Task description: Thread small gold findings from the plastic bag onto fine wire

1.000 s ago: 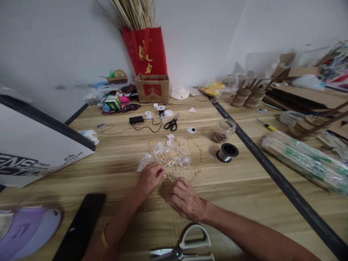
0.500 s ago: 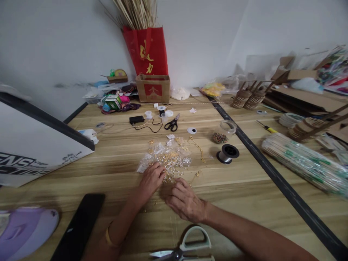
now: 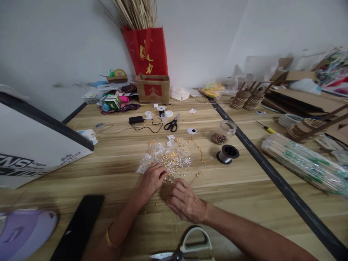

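At the middle of the table: a heap with both hands at its near edge

Spread loosely across the wood, in silver and gold, with clear bags among the small parts. Hours reckoned from the heap, with 12 toward the wall. Over its 7 o'clock edge, the left hand, fingers bent inward and tips drawn near one another; cannot tell how nearly closed, or whether on anything. Just off its 5 o'clock edge, the right hand, knuckles up and fingers curled under; tips hidden, so cannot tell how far open or what, if anything, in hold. Below the left hand, at 7, a few loose gold bits.

Near the heap, at 2 to 3, a gold chain; at 4, a short chain. Farther out at 3, a spool, and at 2, a clear jar with beads inside. At 1, a white disc; at 12, black scissors; at 10, a black adapter. At 6, pale-handled scissors, cut off by the lower edge of view. At 8, a phone. Against the wall at 11 to 12, a red bag.
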The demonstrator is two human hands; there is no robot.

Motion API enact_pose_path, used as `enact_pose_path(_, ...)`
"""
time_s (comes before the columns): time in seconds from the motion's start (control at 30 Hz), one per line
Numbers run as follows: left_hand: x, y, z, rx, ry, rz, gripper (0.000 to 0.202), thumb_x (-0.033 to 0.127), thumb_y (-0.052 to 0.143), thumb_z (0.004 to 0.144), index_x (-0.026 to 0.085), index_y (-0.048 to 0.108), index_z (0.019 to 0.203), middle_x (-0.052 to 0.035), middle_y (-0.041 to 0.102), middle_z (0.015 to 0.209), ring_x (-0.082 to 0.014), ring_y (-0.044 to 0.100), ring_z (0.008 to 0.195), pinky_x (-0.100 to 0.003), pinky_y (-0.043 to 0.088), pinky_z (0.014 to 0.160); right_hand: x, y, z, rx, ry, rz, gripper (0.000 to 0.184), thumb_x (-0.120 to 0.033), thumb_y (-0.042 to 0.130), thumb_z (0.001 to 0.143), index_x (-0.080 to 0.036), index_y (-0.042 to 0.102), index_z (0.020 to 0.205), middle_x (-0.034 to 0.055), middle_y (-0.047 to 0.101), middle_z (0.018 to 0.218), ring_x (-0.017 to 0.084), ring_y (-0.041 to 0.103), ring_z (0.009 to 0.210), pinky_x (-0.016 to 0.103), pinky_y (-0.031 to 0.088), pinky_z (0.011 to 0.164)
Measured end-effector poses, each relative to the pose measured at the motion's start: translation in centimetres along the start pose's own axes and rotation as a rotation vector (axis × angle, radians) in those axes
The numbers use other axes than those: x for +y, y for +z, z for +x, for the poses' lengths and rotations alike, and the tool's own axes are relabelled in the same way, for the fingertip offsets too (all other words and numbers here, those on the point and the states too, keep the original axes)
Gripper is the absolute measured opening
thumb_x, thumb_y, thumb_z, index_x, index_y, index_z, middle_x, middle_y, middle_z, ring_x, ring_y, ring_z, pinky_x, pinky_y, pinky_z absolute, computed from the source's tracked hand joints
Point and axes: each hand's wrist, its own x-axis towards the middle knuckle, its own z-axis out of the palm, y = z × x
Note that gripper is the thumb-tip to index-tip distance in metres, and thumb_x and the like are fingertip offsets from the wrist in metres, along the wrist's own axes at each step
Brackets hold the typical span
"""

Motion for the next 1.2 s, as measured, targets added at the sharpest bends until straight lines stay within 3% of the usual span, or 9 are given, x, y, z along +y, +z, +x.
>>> enact_pose_path(0.33, -0.5, -0.4, -0.3, 0.048, -0.003, 0.025, 0.016, 0.014, 0.049, 0.082, 0.018, 0.065, 0.081, -0.0061, 0.064, 0.084, -0.0217, 0.056, 0.083, -0.034, 0.044, 0.077, 0.0, -0.2, 0.3, 0.01, -0.009, -0.039, 0.007, -0.017, 0.051, 0.086, -0.017, 0.055, 0.08, 0.0019, 0.057, 0.075, 0.015, 0.048, 0.077, 0.041, 0.039, 0.092)
enact_pose_path(0.8, -0.5, -0.4, -0.2, 0.004, 0.036, 0.032, 0.017, 0.016, 0.05, 0.081, 0.02, 0.064, 0.071, -0.0047, 0.062, 0.076, -0.0215, 0.056, 0.079, -0.033, 0.044, 0.074, 0.2, -0.4, 0.5, 0.018, -0.024, -0.064, 0.006, -0.019, 0.051, 0.086, -0.017, 0.054, 0.082, 0.0011, 0.055, 0.073, 0.015, 0.048, 0.077, 0.038, 0.04, 0.09)
enact_pose_path(1.2, -0.2, 0.7, 0.3, 0.075, 0.059, 0.125, 0.016, 0.018, 0.052, 0.083, 0.019, 0.066, 0.089, -0.0068, 0.063, 0.086, -0.0235, 0.056, 0.086, -0.037, 0.046, 0.08, 0.1, -0.4, 0.7, 0.047, -0.02, -0.051, 0.008, -0.018, 0.05, 0.086, -0.016, 0.056, 0.081, 0.0017, 0.057, 0.076, 0.015, 0.048, 0.078, 0.038, 0.039, 0.091)
